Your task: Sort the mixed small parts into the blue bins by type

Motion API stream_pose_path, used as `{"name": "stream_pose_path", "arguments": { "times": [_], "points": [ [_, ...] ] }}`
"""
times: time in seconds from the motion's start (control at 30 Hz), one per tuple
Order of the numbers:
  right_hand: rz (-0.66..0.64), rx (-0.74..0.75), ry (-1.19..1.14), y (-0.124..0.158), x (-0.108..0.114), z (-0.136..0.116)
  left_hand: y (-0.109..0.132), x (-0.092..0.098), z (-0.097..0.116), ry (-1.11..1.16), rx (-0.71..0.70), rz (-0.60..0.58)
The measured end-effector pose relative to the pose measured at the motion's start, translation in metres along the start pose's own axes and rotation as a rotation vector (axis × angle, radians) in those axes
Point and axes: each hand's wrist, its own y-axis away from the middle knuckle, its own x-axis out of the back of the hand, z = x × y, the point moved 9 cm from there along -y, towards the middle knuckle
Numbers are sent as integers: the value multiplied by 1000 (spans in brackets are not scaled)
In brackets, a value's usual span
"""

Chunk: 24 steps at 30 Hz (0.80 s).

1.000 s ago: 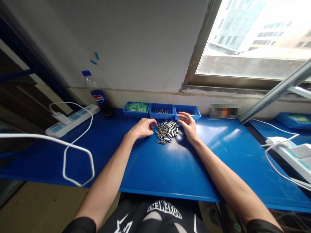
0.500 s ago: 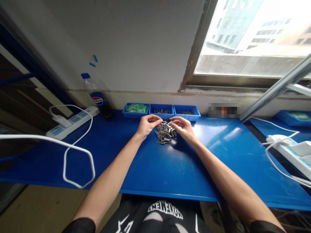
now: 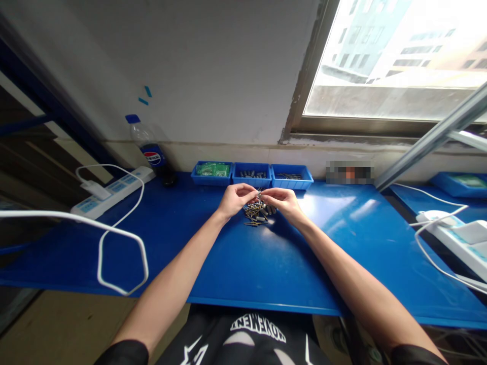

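Note:
Both hands meet above a pile of small metal parts on the blue table. Thin, brassy, screw-like pins and thicker silver cylinders are mixed in that pile. My left hand is closed in a pinch, thumb against fingers. Facing it, my right hand pinches too. A small silvery metal piece shows between the fingertips of both hands; its exact shape is mostly covered by the fingers. Part of the pile is hidden beneath the hands.
Along the wall stand three blue bins: one with green packets, one with short metal cylinders, one with thin pins. A cola bottle and a white power strip are at left. A white cable loops in front.
My right hand has moved left and down toward my left hand, which shifted slightly right. The fingertips were apart and now come together at the small silvery piece.

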Motion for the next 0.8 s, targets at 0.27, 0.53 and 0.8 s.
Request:
{"name": "stream_pose_path", "arguments": {
  "times": [0.27,0.53,0.8],
  "points": [
    [290,181,-49,-7,39,-1,1,19,24,-770,-309,-32],
    [272,165,57,-9,39,4,-2,18,1,-774,-228,-137],
    [255,150,47,-8,35,3,-2,14,-4,-813,-251,-111]
  ]
}}
